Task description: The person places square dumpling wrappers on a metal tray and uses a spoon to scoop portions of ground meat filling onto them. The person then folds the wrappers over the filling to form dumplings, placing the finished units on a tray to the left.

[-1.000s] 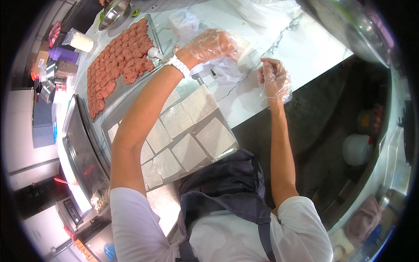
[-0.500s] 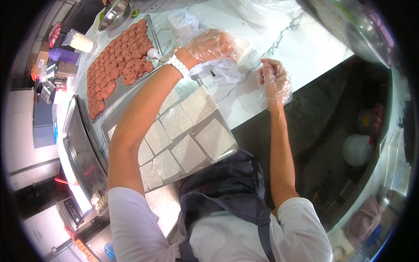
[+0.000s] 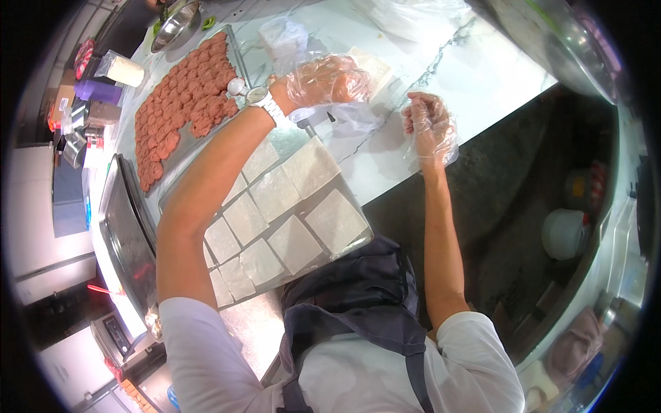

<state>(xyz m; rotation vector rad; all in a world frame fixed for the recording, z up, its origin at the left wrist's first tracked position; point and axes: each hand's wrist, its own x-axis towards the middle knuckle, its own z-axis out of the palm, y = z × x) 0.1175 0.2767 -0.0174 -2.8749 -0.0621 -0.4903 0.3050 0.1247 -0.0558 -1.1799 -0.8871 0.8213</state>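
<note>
My left hand (image 3: pixel 330 81), in a clear plastic glove, hovers over the far part of the marble table. Its fingers curl downward, and whatever they hold is hidden. Right beside it lies a pale square sheet (image 3: pixel 374 69), partly covered by the hand. My gloved right hand (image 3: pixel 432 129) is loosely closed near the table's right edge, with nothing visible in it. Under my left arm a metal tray (image 3: pixel 292 206) bears several pale square wrappers (image 3: pixel 336 221) in rows. Farther left, a tray of portioned raw minced meat (image 3: pixel 182 86) has a scoop (image 3: pixel 237 87) near its right edge.
Crumpled clear plastic bags (image 3: pixel 282 38) lie behind my left hand, with more plastic (image 3: pixel 413 17) at the back. A steel bowl (image 3: pixel 175 27) stands at the far left, near a white-filled container (image 3: pixel 124 67). A dark metal tray (image 3: pixel 131 227) is at the left.
My left hand has drawn slightly left and toward me, showing more of the pale sheet beside it. My left elbow has swung left, uncovering more wrappers. The right hand stays nearly still.
</note>
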